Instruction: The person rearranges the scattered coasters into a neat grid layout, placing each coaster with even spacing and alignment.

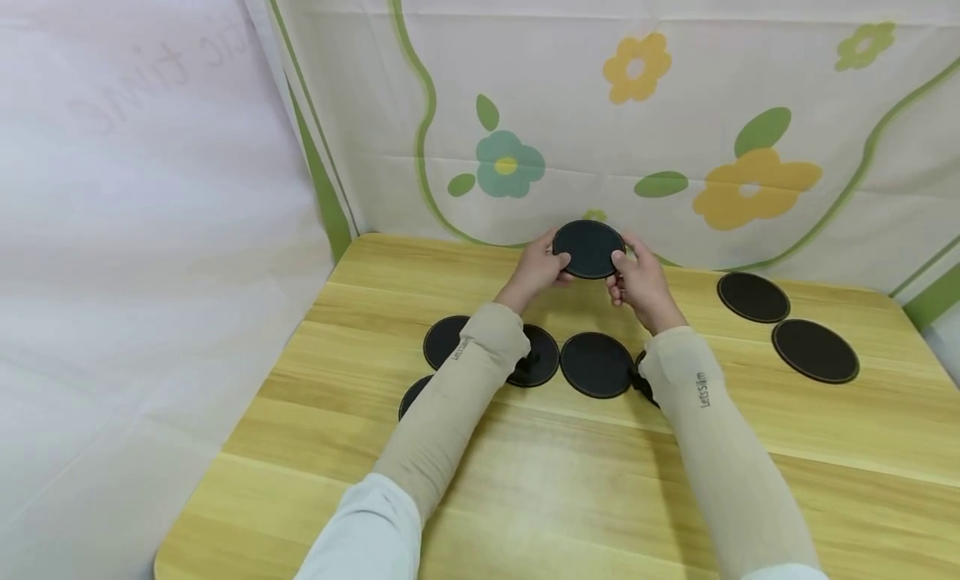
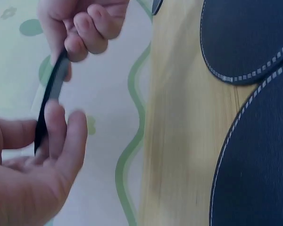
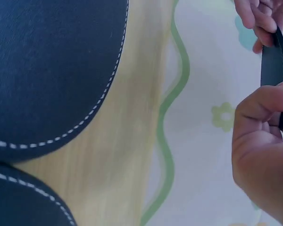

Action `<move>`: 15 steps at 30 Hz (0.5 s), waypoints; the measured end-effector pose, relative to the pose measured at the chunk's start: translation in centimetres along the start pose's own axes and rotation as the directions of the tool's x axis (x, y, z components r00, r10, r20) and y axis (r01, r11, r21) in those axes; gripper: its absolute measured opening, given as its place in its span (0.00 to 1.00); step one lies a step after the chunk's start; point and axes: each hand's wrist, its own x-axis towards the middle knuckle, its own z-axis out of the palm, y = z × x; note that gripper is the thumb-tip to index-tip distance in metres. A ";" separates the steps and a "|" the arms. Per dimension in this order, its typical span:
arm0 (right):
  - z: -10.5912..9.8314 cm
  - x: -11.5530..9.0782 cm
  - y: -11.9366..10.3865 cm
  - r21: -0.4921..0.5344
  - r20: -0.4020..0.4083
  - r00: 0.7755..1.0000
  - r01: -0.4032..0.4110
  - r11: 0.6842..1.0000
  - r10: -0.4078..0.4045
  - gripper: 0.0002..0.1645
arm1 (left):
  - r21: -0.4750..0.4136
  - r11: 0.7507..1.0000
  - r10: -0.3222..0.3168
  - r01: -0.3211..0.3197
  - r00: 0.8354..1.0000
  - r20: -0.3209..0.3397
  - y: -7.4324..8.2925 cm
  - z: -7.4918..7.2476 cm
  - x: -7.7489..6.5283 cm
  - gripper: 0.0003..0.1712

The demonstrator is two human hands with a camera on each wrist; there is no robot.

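Note:
A round black coaster [image 1: 588,249] with a stitched rim is raised above the far side of the table, its face tilted toward the head camera. My left hand [image 1: 537,269] pinches its left edge between thumb and fingers, and my right hand [image 1: 642,282] pinches its right edge. Both wrist views show it nearly edge-on between the left hand [image 2: 35,174] and the right hand [image 3: 264,127]. Below lie more such coasters: one in the middle [image 1: 597,364], another beside it [image 1: 537,359], and one partly under my left sleeve [image 1: 444,341]. My right sleeve mostly covers a further coaster.
At the right, two coasters [image 1: 753,297] [image 1: 815,351] lie close together on the wooden table [image 1: 555,480]. Another coaster [image 1: 412,394] peeks out left of my left forearm. A flowered cloth [image 1: 570,80] hangs behind the table's back edge, and a white cloth [image 1: 150,272] hangs at left.

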 end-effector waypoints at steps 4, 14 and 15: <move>0.5 -0.6 -0.8 0.030 0.035 0.998 0.050 0.998 -0.051 0.38 | -0.068 0.997 -0.027 0.033 0.996 0.089 0.2 -0.6 -0.4 0.42; 1.3 -2.0 -1.9 0.099 0.082 0.993 0.072 0.992 -0.080 0.37 | -0.127 0.992 0.007 0.017 0.983 0.183 0.2 -1.6 -1.5 0.42; 1.4 -2.2 -1.9 0.096 0.081 0.993 0.073 0.993 -0.081 0.37 | -0.127 0.992 0.011 0.012 0.983 0.183 0.3 -1.6 -1.6 0.42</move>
